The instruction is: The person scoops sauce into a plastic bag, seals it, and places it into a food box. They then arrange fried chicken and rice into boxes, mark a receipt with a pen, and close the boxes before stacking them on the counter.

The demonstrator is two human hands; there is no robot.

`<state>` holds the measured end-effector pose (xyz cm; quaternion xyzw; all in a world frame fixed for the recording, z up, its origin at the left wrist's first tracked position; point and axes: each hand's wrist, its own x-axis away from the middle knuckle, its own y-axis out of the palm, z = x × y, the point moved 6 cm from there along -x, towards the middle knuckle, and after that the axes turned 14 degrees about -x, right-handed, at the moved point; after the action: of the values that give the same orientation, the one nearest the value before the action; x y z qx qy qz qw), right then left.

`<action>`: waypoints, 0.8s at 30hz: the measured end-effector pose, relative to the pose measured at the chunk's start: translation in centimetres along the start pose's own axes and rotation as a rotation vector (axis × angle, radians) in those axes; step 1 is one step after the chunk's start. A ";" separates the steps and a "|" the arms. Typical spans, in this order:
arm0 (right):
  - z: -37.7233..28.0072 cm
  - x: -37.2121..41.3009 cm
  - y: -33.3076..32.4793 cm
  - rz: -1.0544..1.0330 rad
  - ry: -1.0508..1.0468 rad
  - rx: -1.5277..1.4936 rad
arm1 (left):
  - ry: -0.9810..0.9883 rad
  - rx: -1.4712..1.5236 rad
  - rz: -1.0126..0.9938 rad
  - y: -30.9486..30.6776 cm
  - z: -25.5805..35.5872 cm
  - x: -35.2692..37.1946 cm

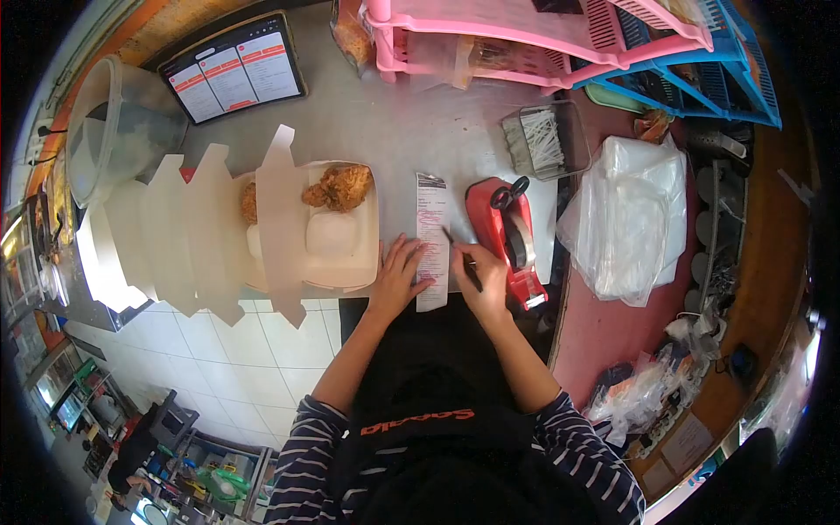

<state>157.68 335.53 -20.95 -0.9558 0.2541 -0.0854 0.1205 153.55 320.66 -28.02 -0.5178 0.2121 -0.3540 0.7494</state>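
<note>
A long printed receipt (431, 219) with reddish marks lies on the metal counter (367, 131). My left hand (401, 278) rests flat with fingers spread, its fingertips on the receipt's left edge. In my right hand (481, 282) is a dark pen (450, 237), its tip at the right side of the paper. Just right of that hand stands a red tape dispenser (509, 236) with black scissors (509, 192) on it. To the left, an open white box (363, 262) holds fried chicken (339, 187) and a pale round mound (331, 234).
More open boxes (175, 236) stand in a row at left. A tablet (234, 70) and clear tub (105, 131) are behind. A basket of white sticks (542, 140), plastic bags (626, 219) and pink racks (507, 35) are at right and back.
</note>
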 end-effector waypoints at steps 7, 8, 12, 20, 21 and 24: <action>-6.1 0.5 -7.1 0.474 -0.266 -0.030 | 0.003 0.001 0.030 0.1 0.0 0.0; -6.6 0.2 -8.0 0.511 -0.319 0.055 | 0.003 0.001 0.032 0.1 0.0 0.0; -4.6 -3.6 -6.6 0.276 -0.105 0.487 | 0.010 -0.047 0.030 -0.1 0.4 -0.2; -1.9 -7.1 -5.8 0.058 0.229 0.713 | 0.028 -0.111 0.093 -0.4 1.1 -0.9; -1.7 -7.5 -6.2 0.066 0.214 0.709 | 0.036 -0.117 0.102 -0.4 1.2 -1.1; -2.5 -8.6 -7.1 0.045 0.190 0.658 | 0.048 -0.129 0.118 -0.4 1.1 -1.6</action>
<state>153.12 345.42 -17.50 -0.8477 0.2440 -0.2489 0.4000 153.16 322.48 -27.29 -0.5430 0.2823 -0.3072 0.7287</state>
